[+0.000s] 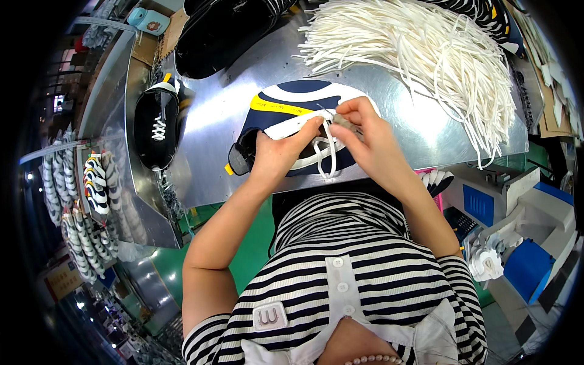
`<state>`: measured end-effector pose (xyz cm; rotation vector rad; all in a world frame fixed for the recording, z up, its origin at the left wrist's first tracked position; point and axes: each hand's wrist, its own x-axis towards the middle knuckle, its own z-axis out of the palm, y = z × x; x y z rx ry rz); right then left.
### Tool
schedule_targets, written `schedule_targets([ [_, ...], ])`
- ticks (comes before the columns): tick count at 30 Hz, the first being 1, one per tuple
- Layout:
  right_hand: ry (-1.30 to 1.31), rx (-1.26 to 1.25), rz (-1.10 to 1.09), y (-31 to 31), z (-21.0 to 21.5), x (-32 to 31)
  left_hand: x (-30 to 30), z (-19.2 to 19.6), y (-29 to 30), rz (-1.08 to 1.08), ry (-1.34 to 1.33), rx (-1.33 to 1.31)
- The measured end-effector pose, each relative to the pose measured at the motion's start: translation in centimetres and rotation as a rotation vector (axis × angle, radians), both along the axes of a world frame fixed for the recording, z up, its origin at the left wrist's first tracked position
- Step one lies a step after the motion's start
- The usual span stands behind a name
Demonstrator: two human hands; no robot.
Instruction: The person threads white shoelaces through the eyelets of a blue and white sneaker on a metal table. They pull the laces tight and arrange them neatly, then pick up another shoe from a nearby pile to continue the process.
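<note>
A navy and white shoe upper point(333, 91) with a yellow stripe lies on its side on the metal table before me. My left hand point(277, 152) grips it near the lace opening, thumb and fingers pressed on the white eyelet edge. Pinched in my right hand point(374, 143) is a small hook tool point(348, 124) with a beige wrapped handle; its thin metal tip points at the eyelet edge beside my left fingertips. A white shoelace point(332, 163) runs through the opening and hangs in loops below my hands. Fingers partly hide where tip and lace meet.
A big heap of white shoelaces point(413, 52) covers the table's right rear. Dark shoe uppers point(225, 39) are stacked at the back left. One laced upper point(157, 131) sits at the left on a conveyor-like strip. The metal table's point(213, 131) front edge lies close to my body.
</note>
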<state>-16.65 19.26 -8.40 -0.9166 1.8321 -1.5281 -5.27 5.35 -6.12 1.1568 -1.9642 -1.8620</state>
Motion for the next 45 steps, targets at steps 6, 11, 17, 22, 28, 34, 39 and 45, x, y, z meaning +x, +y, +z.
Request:
schedule_targets([
  [6, 0.095, -0.024, -0.008, 0.9, -0.1, -0.3, 0.5, -0.8, 0.1, -0.029, 0.111, -0.06],
  [11, 0.192, 0.106, 0.089, 0.6, 0.8, -1.2, 0.8, -0.5, -0.1, -0.112, 0.08, -0.052],
  [17, 0.587, 0.273, 0.157, -1.9, 1.3, -0.5, 1.2, -1.0, 1.6, -0.19, 0.197, -0.061],
  [22, 0.415, 0.542, 0.23, -0.7, 4.3, -3.6, 0.6, -1.1, -1.2, -0.2, -0.021, 0.246],
  [28, 0.228, -0.052, -0.058, -2.5, -2.6, -1.4, 0.0, -0.8, -1.1, -0.249, -0.032, 0.114],
  [34, 0.399, 0.056, -0.087, -3.7, -3.2, -1.3, -1.0, -0.6, -1.6, -0.157, -0.095, 0.2],
  [39, 0.439, 0.198, -0.229, -3.5, -3.7, -1.9, 4.7, 7.5, -4.4, -0.123, 0.43, 0.649],
  [45, 0.315, 0.178, -0.237, -4.1, -3.3, -1.9, 9.3, 9.8, -3.1, -0.022, 0.571, -0.154],
])
